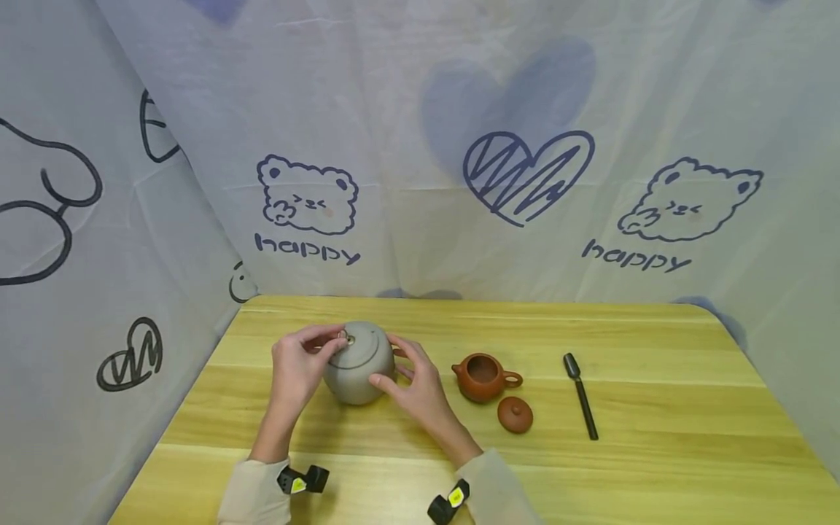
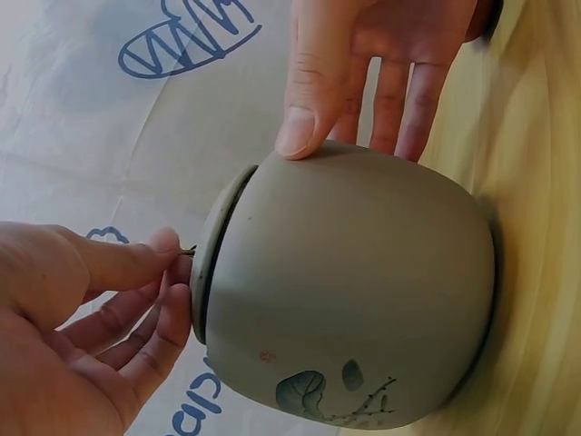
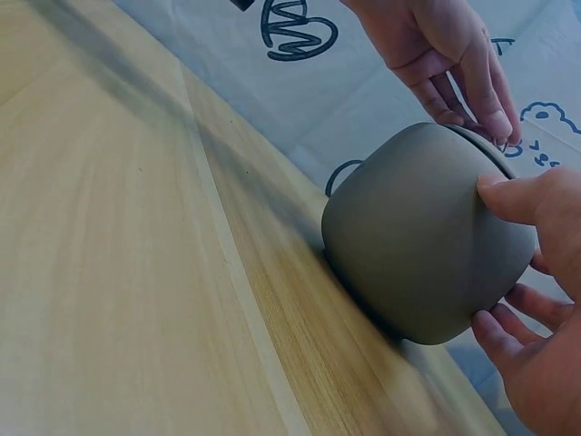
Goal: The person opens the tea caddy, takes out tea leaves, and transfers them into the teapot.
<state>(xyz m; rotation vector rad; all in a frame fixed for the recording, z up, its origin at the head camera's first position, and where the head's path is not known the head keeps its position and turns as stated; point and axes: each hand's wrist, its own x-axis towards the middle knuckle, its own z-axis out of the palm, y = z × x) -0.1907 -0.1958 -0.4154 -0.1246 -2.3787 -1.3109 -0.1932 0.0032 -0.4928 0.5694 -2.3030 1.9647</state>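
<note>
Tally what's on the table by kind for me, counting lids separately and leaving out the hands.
Jars: 1, the grey jar
Teapots: 1, the reddish-brown teapot
Lids: 2, the jar lid and the small reddish-brown lid
Slim tools: 1, the dark tool
Total: 5

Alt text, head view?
A person's left hand pinches the lid ring of a gray jar that the right hand grips. To the right, an open brown teapot, the teapot lid and a dark tool lie on a wooden table.
</note>
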